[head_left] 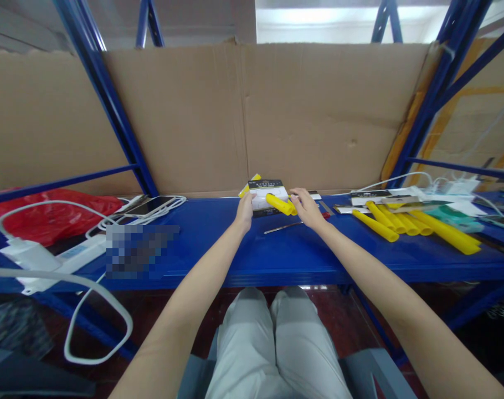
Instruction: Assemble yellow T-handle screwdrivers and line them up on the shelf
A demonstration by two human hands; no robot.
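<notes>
A black-and-white printed card (258,205) stands tilted at the back of the blue table. My left hand (244,209) is closed on its left edge. A yellow tube-like piece (279,204) lies across the front of the card. At the tube's right end, my right hand (307,207) has its fingers curled against the yellow material, though the exact contact is partly hidden. Behind the card's upper left, another yellow strip (255,178) peeks out. Below my right hand lies a thin metal rod tool (283,227), with a red part (326,215) near its right end.
Several yellow tubes (374,225) lie at right beside printed cards (370,195) and a green item (455,213). At left are a phone (150,206), a power strip (81,255), white cables and a red plastic bag (56,213). A cardboard panel (185,122) stands behind.
</notes>
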